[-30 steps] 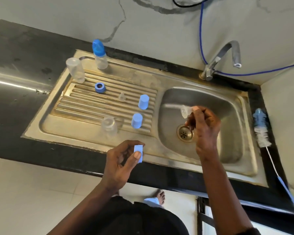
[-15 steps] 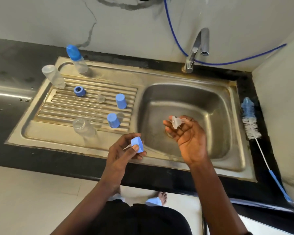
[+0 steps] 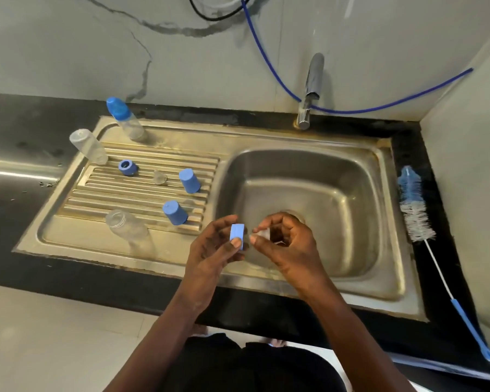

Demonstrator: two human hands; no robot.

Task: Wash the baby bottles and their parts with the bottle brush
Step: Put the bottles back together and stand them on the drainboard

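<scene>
My left hand (image 3: 212,251) pinches a blue screw ring (image 3: 237,235) over the sink's front left edge. Right beside it, my right hand (image 3: 287,244) holds a clear teat (image 3: 262,234) close to the ring. On the ribbed drainboard (image 3: 68,205) stand a capped bottle (image 3: 126,120), an upside-down clear bottle (image 3: 88,147), an open clear bottle (image 3: 128,232), two blue caps (image 3: 189,180) (image 3: 175,212), another blue ring (image 3: 127,167) and a second clear teat (image 3: 160,177). The blue and white bottle brush (image 3: 415,210) lies on the counter to the right of the basin.
The steel basin (image 3: 323,205) holds nothing that I can see, and the tap (image 3: 313,80) above it is not running. A blue hose (image 3: 269,60) loops along the wall. A black counter (image 3: 26,125) surrounds the sink; a wall stands close on the right.
My right hand has come from over the drain toward my left hand with the teat. The two hands now meet, and the view has shifted left and closer.
</scene>
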